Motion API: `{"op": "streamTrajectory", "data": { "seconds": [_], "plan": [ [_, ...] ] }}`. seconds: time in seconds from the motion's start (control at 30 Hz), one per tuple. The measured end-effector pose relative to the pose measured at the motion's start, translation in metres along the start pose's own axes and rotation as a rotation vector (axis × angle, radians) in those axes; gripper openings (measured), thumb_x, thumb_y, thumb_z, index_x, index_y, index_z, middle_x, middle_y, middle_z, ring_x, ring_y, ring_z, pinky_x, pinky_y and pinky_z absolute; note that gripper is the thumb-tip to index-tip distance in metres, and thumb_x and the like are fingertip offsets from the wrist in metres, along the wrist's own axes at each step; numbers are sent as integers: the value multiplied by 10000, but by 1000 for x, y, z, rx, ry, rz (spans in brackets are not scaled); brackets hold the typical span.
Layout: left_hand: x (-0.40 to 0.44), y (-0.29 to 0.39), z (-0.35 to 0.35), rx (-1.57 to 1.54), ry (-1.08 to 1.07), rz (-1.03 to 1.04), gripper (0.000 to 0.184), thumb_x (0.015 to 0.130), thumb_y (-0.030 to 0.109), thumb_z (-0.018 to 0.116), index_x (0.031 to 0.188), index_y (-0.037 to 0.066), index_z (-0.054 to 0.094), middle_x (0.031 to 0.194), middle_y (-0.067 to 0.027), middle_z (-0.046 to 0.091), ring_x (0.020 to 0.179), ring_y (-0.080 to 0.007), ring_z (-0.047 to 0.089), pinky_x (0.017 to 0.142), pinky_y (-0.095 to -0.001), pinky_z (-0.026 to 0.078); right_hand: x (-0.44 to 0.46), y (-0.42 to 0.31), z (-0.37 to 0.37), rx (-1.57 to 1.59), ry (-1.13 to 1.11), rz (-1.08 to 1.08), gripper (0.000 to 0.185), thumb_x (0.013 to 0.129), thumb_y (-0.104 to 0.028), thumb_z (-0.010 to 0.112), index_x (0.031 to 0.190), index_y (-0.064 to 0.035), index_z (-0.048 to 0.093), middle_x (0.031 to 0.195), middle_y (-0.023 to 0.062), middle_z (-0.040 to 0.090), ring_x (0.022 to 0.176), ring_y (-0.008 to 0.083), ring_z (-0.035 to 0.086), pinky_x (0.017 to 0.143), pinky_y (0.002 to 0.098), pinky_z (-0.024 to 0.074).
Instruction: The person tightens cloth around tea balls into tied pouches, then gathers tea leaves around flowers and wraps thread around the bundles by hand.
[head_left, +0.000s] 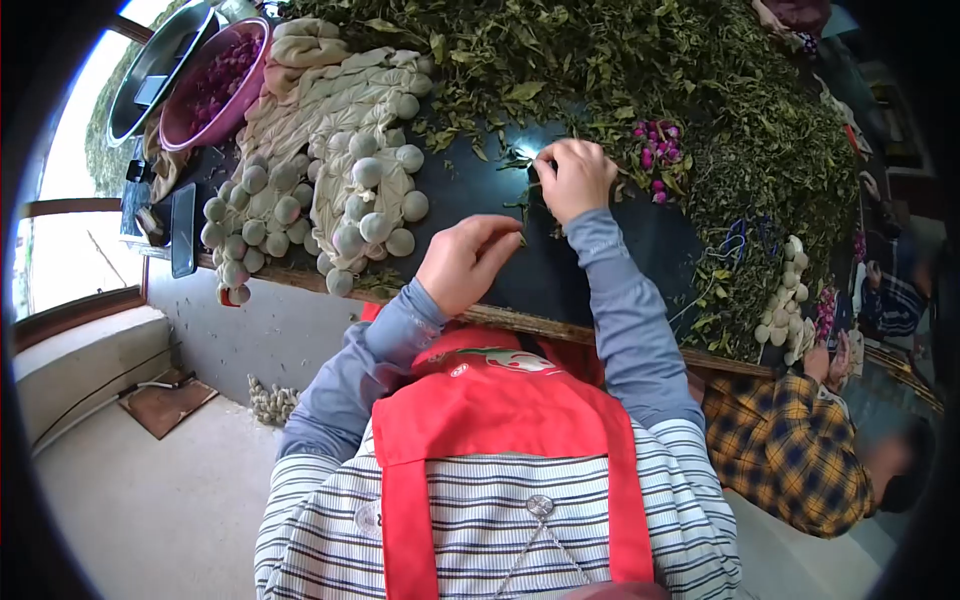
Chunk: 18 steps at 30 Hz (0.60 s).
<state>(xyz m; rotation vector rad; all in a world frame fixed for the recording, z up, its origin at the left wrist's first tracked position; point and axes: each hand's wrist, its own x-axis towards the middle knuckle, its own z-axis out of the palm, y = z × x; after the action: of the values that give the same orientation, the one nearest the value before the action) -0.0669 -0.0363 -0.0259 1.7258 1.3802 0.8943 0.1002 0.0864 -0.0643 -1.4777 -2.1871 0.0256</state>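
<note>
My left hand (468, 262) hovers over the dark tabletop (460, 200) near its front edge, thumb and fingers pinched together. A small green bit shows at its fingertips, too small to name surely. Farther forward and to the right, my right hand (578, 178) is closed with its fingertips on a green leaf (522, 164), beside a bright patch of light. A large heap of green leaves (570, 60) spreads in front of both hands. Pink-purple flowers (657, 150) lie among leaves just right of my right hand.
Pale tied cloth with round knobs (366, 172) lies at left. Beyond it stand a pink basin (222, 120) of purple petals and a metal basin (125, 95). A phone (183, 230) rests at the table's left edge. A person in a checked shirt (800, 450) sits at right, near knobbed cloth (785, 295).
</note>
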Motion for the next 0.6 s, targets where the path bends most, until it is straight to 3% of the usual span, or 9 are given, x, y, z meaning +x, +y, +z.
{"op": "streamTrajectory", "data": {
  "seconds": [0.13, 0.33, 0.47, 0.6],
  "plan": [
    [11, 7, 5, -1212, -11, -554, 310, 1003, 259, 515, 1179, 13, 585, 1051, -131, 655, 935, -220, 633, 857, -309, 498, -22, -44, -48, 123, 67, -219, 65, 832, -187, 650, 862, -137, 619, 789, -10, 610, 813, 196, 539, 881, 403, 356],
    [8, -6, 27, -1460, 36, -531, 336, 1032, 329, 457, 1100, 24, 581, 989, -141, 634, 858, -188, 599, 899, -343, 496, -84, -54, -68, 202, -40, -145, 70, 814, -111, 665, 879, -109, 638, 808, -7, 613, 761, 182, 539, 864, 362, 362],
    [3, -16, 24, -1674, 139, -507, 308, 1034, 327, 447, 988, 46, 566, 766, -53, 525, 691, -148, 487, 786, -308, 497, -99, -41, -63, 316, -90, -83, 83, 824, -164, 668, 893, -132, 633, 786, -12, 592, 750, 185, 534, 837, 351, 364],
    [1, -22, -11, -1639, 42, -503, 289, 1034, 309, 446, 954, 54, 556, 703, -15, 418, 635, -128, 416, 703, -281, 471, -84, -12, -51, 254, -42, -82, 93, 838, -183, 666, 911, -128, 652, 820, -16, 608, 763, 188, 552, 820, 344, 377]
  ]
}}
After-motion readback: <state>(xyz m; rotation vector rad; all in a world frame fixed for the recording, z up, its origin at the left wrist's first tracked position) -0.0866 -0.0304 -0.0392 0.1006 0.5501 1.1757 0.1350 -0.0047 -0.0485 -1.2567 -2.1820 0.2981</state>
